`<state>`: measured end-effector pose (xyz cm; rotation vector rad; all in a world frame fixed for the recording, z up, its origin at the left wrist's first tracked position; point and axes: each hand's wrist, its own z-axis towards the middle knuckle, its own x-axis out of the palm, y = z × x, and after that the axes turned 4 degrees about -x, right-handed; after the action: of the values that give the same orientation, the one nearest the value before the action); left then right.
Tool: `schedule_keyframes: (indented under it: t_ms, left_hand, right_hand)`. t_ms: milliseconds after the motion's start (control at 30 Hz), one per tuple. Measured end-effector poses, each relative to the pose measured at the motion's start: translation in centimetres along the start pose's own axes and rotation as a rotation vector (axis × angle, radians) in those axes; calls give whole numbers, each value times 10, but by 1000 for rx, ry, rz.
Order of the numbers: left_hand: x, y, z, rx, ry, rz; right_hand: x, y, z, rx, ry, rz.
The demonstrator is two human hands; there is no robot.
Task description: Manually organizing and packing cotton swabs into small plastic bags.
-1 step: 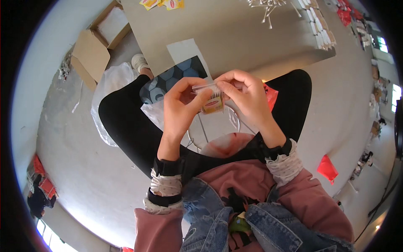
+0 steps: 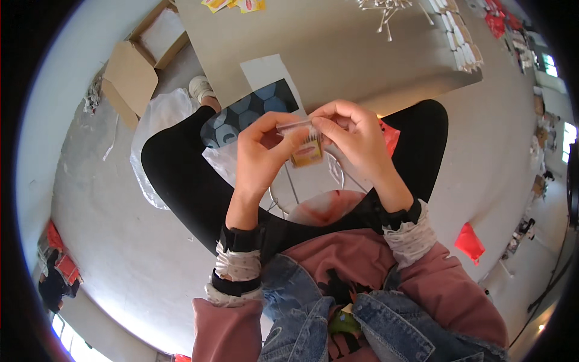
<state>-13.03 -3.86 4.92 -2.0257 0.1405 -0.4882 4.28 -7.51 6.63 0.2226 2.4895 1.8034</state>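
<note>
1. Close below the camera, a blue denim jacket lies over a pink sweater; pale speckled cuffs and black bands circle the wrists.
2. In front of the lap, a small clear packet is held up in the air between both hands, a yellow label covering its lower part and thin stripe-like shapes showing above the label.
3. At the packet's left side, the left hand has a narrow grip on it, the thumb laid across the front face and the fingers bent behind.
4. At its upper right corner, the right hand holds the same packet, its grip also narrow, thumb and forefinger pinching the edge.
5. Below the hands, black-clad legs spread apart; between them show a round metal frame and a rounded whitish and reddish thing, its kind unclear.
6. Beyond the left hand lies a dark hexagon-patterned sheet; a red item shows just beside the right hand.
7. Farther out, the grey-brown surface bears a white card, yellow packets, loose white swabs and white bundles along its right edge.
8. On the floor at left are a translucent bag and an open cardboard box; at right, a red bag.
</note>
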Motion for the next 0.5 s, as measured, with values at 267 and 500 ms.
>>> schedule_keyframes:
  t_ms: [267,500]
  left_hand:
    - [-12,-24,-20,-336,245,23]
    - [-6,16,-69,-545,455,-595]
  right_hand:
    - [-16,39,-21,295,252,51]
    - [-16,18,-67,477,309,508]
